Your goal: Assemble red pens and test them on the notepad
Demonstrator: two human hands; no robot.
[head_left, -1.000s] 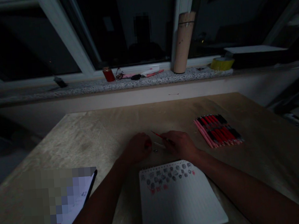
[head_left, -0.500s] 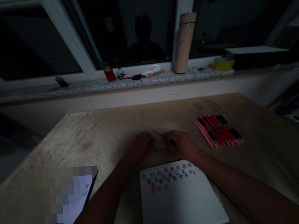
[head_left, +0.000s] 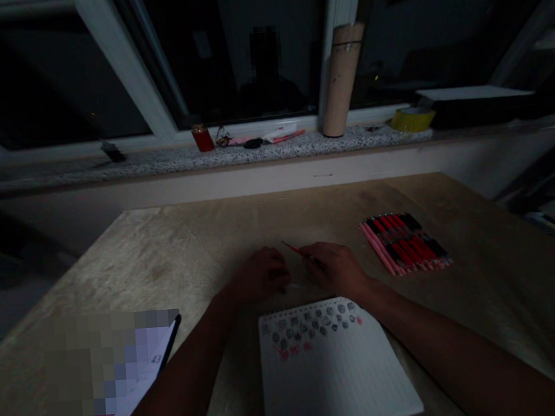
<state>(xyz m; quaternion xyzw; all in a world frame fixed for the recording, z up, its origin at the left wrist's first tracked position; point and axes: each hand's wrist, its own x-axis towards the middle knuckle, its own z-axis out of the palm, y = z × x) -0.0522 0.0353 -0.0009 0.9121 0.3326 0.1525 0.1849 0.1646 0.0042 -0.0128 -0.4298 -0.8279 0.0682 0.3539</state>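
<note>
Both my hands rest on a wooden table (head_left: 176,253) in dim light, just beyond a spiral notepad (head_left: 331,375) with small scribbled marks along its top. My right hand (head_left: 336,268) is closed around a thin red pen (head_left: 294,250) whose tip sticks out to the upper left. My left hand (head_left: 261,276) sits curled beside it, fingertips down over small parts on the table that I cannot make out. The two hands are nearly touching.
A row of red and black pens (head_left: 403,242) lies on the table to the right. A blurred booklet (head_left: 128,377) lies at the lower left. On the stone windowsill stand a tall tube (head_left: 342,80), a red can (head_left: 202,138), yellow tape (head_left: 412,119) and small clutter.
My left hand has slid a little right, closer to the right hand, and now covers the small parts that lay between them. The right hand and pen have hardly moved.
</note>
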